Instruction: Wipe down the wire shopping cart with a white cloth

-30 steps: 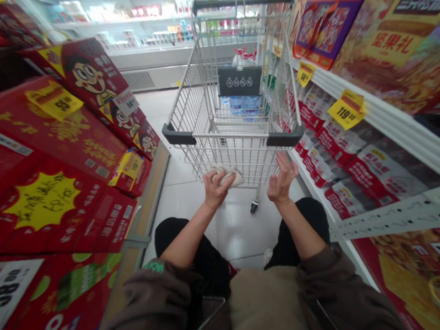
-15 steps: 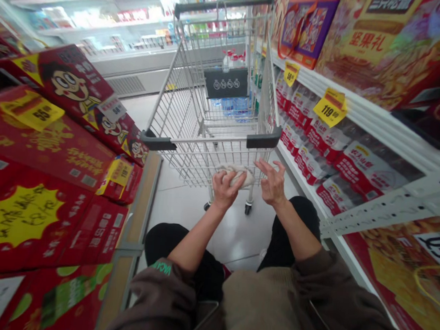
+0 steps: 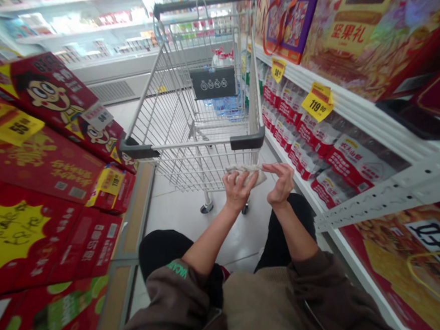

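Observation:
My left hand (image 3: 240, 187) is closed on a crumpled off-white cloth (image 3: 257, 176), its fingers bent over the top. The cloth lies up against the lower wire bars of a metal shopping cart (image 3: 190, 160), at the end nearest me. Just to the right is my right hand (image 3: 281, 183). Its forefinger stretches left to the cloth's upper right corner, and the thumb stays apart lower down. Whether that fingertip presses on the cloth, I cannot tell. Above the hands runs the cart's top rail with its dark plastic corner pieces (image 3: 247, 138).
Stacked red gift boxes (image 3: 50, 168) with yellow price tags close in on the left. On the right, a white shelf (image 3: 359, 112) holds shrink-wrapped bottles (image 3: 356, 154) and boxes. A lit refrigerated display (image 3: 102, 23) stands beyond the cart. Cart casters (image 3: 206, 207) rest on pale tiles.
My left hand and the cloth have shifted right along the cart. The right hand's fingers have come to the cloth's edge. The view has swung slightly right.

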`<move>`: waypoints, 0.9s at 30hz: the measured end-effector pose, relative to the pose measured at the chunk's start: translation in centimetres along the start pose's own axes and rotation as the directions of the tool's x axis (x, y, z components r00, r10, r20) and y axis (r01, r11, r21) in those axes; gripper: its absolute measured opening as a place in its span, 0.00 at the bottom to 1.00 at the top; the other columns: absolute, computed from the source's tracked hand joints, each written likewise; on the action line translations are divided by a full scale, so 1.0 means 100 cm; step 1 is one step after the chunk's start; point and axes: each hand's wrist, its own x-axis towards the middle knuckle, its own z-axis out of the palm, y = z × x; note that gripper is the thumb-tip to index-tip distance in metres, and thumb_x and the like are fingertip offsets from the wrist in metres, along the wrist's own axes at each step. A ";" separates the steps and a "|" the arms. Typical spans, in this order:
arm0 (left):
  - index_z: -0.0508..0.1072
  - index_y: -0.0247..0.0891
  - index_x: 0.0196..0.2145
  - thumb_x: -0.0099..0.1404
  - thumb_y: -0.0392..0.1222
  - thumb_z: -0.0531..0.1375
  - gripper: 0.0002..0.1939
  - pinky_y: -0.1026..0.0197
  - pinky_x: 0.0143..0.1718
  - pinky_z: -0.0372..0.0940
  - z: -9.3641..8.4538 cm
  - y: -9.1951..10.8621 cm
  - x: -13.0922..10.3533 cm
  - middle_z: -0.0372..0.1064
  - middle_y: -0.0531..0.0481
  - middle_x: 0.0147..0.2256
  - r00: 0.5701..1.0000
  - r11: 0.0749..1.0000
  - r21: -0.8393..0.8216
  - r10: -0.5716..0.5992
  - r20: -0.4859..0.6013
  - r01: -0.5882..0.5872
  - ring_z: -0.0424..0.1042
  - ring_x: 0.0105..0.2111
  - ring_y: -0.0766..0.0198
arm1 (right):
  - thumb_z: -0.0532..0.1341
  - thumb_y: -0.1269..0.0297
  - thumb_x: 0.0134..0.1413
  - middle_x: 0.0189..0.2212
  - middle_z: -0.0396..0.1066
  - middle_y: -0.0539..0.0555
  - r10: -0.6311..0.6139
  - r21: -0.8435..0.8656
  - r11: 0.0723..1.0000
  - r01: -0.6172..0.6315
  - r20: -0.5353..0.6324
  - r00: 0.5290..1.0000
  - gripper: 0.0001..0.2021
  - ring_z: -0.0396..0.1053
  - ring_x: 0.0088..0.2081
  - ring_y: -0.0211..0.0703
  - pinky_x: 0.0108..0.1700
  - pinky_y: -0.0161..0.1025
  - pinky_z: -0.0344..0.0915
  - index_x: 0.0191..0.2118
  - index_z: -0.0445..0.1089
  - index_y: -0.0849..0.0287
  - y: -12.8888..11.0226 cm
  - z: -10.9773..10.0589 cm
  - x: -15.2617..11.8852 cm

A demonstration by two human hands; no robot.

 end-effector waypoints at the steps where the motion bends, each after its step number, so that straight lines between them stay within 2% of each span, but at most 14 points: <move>1: 0.78 0.53 0.55 0.74 0.39 0.59 0.16 0.38 0.55 0.58 0.004 0.006 0.000 0.75 0.39 0.46 1.000 1.000 -0.002 -0.030 -0.003 0.030 0.68 0.49 0.48 | 0.39 0.63 0.73 0.39 0.83 0.53 0.001 0.002 1.000 -0.001 0.013 1.000 0.22 0.81 0.39 0.47 0.58 0.57 0.64 0.54 0.69 0.54 0.000 -0.001 0.000; 6: 0.78 0.47 0.56 0.74 0.39 0.57 0.16 0.39 0.53 0.61 0.020 0.029 -0.012 0.75 0.37 0.44 0.997 0.997 0.009 -0.081 0.003 0.081 0.71 0.49 0.46 | 0.38 0.62 0.73 0.38 0.83 0.53 0.072 -0.061 0.996 -0.069 0.039 0.997 0.22 0.81 0.36 0.46 0.57 0.56 0.65 0.52 0.69 0.55 0.006 -0.008 -0.008; 9: 0.75 0.49 0.59 0.74 0.39 0.58 0.18 0.38 0.53 0.61 0.029 0.041 -0.004 0.76 0.37 0.48 0.997 0.999 0.001 -0.049 0.063 0.049 0.71 0.51 0.45 | 0.37 0.61 0.73 0.37 0.82 0.55 0.163 -0.116 0.980 -0.158 0.030 0.986 0.25 0.80 0.40 0.48 0.57 0.56 0.65 0.50 0.70 0.56 0.008 -0.010 -0.011; 11: 0.74 0.49 0.59 0.74 0.39 0.58 0.18 0.38 0.54 0.62 0.033 0.043 0.002 0.76 0.38 0.50 0.992 1.000 -0.001 0.011 0.122 -0.011 0.72 0.51 0.47 | 0.37 0.60 0.73 0.36 0.82 0.55 0.204 -0.120 0.972 -0.199 0.024 0.979 0.25 0.80 0.43 0.49 0.56 0.56 0.64 0.49 0.71 0.57 0.009 -0.011 -0.012; 13: 0.75 0.49 0.57 0.75 0.39 0.58 0.16 0.41 0.54 0.63 0.030 0.031 0.001 0.77 0.41 0.50 0.981 0.996 -0.002 0.088 0.174 -0.089 0.73 0.50 0.50 | 0.37 0.60 0.73 0.36 0.82 0.55 0.202 -0.108 0.974 -0.198 0.032 0.979 0.24 0.80 0.43 0.49 0.56 0.56 0.64 0.50 0.71 0.57 0.011 -0.012 -0.011; 15: 0.76 0.50 0.55 0.75 0.38 0.58 0.14 0.44 0.55 0.63 0.016 0.003 -0.010 0.77 0.45 0.49 0.973 0.988 0.007 0.150 0.174 -0.153 0.73 0.49 0.54 | 0.38 0.60 0.73 0.36 0.82 0.55 0.183 -0.096 0.979 -0.180 0.030 0.983 0.24 0.79 0.41 0.48 0.55 0.56 0.64 0.50 0.70 0.57 0.014 -0.015 -0.011; 18: 0.79 0.52 0.50 0.75 0.41 0.59 0.11 0.44 0.56 0.62 -0.024 -0.060 -0.034 0.77 0.49 0.42 0.982 0.980 0.064 0.188 0.034 -0.190 0.71 0.44 0.56 | 0.39 0.59 0.74 0.37 0.82 0.54 0.224 -0.093 0.970 -0.224 -0.011 0.975 0.24 0.79 0.38 0.47 0.55 0.56 0.64 0.48 0.71 0.57 0.019 -0.018 -0.012; 20: 0.79 0.52 0.48 0.76 0.41 0.58 0.11 0.41 0.56 0.62 -0.055 -0.098 -0.047 0.76 0.49 0.39 0.981 0.978 0.080 0.194 0.001 -0.194 0.68 0.43 0.54 | 0.38 0.58 0.74 0.37 0.82 0.54 0.277 -0.098 0.956 -0.276 -0.009 0.961 0.23 0.79 0.37 0.47 0.55 0.56 0.64 0.48 0.70 0.57 0.020 -0.018 -0.014; 22: 0.80 0.50 0.47 0.77 0.40 0.55 0.13 0.39 0.56 0.62 -0.077 -0.121 -0.052 0.74 0.47 0.38 0.982 0.978 0.098 0.187 -0.012 -0.185 0.67 0.43 0.53 | 0.38 0.59 0.74 0.37 0.82 0.54 0.290 -0.097 0.953 -0.287 0.017 0.957 0.23 0.79 0.36 0.46 0.54 0.55 0.65 0.49 0.70 0.57 0.018 -0.014 -0.016; 24: 0.80 0.48 0.47 0.77 0.39 0.53 0.15 0.39 0.56 0.62 -0.080 -0.122 -0.050 0.73 0.46 0.38 0.982 0.978 0.100 0.187 -0.008 -0.185 0.66 0.44 0.52 | 0.38 0.60 0.74 0.37 0.82 0.54 0.263 -0.092 0.962 -0.259 0.041 0.964 0.22 0.79 0.36 0.46 0.53 0.54 0.65 0.49 0.69 0.57 0.013 -0.008 -0.017; 25: 0.80 0.48 0.48 0.77 0.38 0.53 0.15 0.39 0.56 0.62 -0.074 -0.115 -0.047 0.73 0.46 0.39 0.981 0.977 0.093 0.194 -0.001 -0.193 0.66 0.44 0.53 | 0.38 0.61 0.74 0.36 0.82 0.53 0.234 -0.091 0.969 -0.228 0.051 0.971 0.22 0.79 0.36 0.46 0.53 0.54 0.65 0.49 0.69 0.56 0.010 -0.003 -0.017; 27: 0.79 0.51 0.49 0.77 0.38 0.55 0.14 0.41 0.56 0.62 -0.051 -0.090 -0.037 0.74 0.48 0.41 0.974 0.972 0.065 0.223 0.023 -0.225 0.68 0.45 0.55 | 0.39 0.63 0.74 0.37 0.82 0.53 0.131 -0.085 0.989 -0.124 0.077 0.988 0.21 0.79 0.35 0.45 0.55 0.55 0.65 0.50 0.69 0.56 0.003 0.006 -0.017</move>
